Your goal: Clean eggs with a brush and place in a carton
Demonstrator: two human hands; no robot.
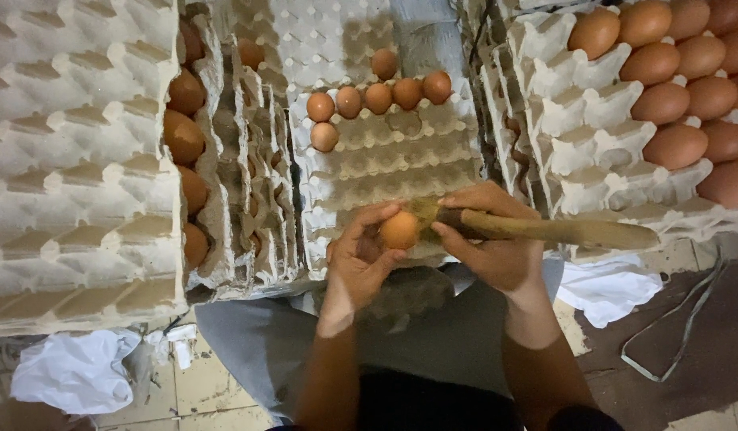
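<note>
Brown egg [400, 230] sits pinched in my left hand [359, 263], its grip clamped round the shell, while my right hand [497, 239] is closed on a wooden-handled brush [544, 231] whose head touches the egg. Just beyond both grips lies a pulp egg tray [393, 160], mostly unfilled. Pressing too hard could crack the shell.

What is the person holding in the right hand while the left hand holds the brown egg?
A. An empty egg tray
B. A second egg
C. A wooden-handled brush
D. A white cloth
C: the right hand grips a wooden-handled brush whose head meets the brown egg held in the left hand.
</note>
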